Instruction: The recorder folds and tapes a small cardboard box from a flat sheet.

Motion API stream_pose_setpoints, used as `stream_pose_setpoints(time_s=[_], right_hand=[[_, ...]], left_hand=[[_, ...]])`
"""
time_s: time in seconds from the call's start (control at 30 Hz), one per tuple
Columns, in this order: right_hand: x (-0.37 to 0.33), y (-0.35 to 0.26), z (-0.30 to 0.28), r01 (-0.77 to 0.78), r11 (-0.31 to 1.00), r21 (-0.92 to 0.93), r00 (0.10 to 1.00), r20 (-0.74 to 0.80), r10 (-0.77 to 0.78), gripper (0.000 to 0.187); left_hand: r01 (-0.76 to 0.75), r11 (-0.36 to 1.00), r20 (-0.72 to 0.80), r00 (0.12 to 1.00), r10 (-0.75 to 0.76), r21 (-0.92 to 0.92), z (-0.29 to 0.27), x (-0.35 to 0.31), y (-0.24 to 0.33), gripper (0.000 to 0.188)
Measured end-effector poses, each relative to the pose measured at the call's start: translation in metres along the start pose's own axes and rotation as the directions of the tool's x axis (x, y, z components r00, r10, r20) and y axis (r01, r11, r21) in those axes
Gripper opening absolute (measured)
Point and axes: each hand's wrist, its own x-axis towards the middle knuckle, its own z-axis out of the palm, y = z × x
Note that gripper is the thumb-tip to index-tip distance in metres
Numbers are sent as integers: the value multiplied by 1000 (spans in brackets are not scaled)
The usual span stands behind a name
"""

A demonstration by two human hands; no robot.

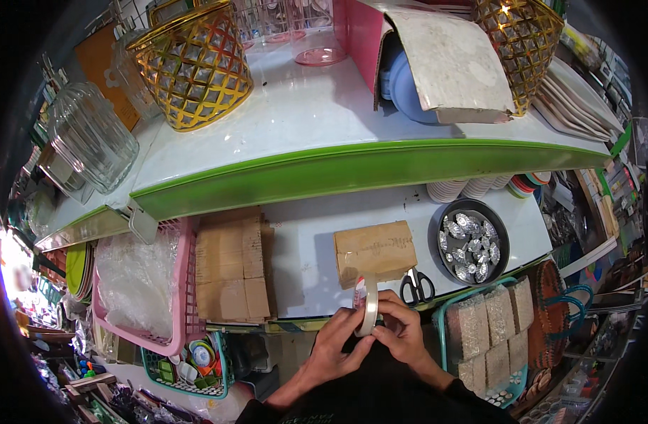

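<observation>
A roll of clear tape [368,305] is held up between both hands, in front of the lower shelf. My left hand [336,342] grips its left side, fingers closed on it. On the other side my right hand [400,328] has its thumb and fingers bent against the roll; whether a loose tape end is pinched there I cannot make out. Just beyond the roll lies a closed brown cardboard box [375,251]. Black-handled scissors [416,287] rest beside the box, near the shelf's front edge.
A dark round pan [505,242] holds several foil-wrapped pieces. Flattened cardboard [231,268] lies left, beside a pink basket [191,283] of clear plastic wrap. A teal basket [444,332] holds several bubble-wrapped packs. Overhead, a green-edged shelf [303,177] carries glassware and gold baskets.
</observation>
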Motion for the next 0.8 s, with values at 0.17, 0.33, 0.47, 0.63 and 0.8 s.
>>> stream_pose_setpoints(time_s=[0.17,0.33,0.47,0.63,0.8], right_hand=[[-1,-4,0,39,999,3,997,-65,-38,28],[0,-11,1,36,997,-62,994,-101,-42,18],[1,-14,1,34,998,-54,992,-120,-40,17],[1,-14,-4,14,999,-40,994,-109,-19,15],[3,-11,-4,21,999,46,992,-124,-15,15]], left_hand=[[-18,1000,19,1000,18,-10,4,0,-6,58],[-59,998,23,998,59,30,4,8,-6,60],[-203,971,16,979,203,126,6,15,-11,59],[-321,931,4,946,325,175,10,19,-18,53],[-392,888,24,917,398,242,9,23,-19,47]])
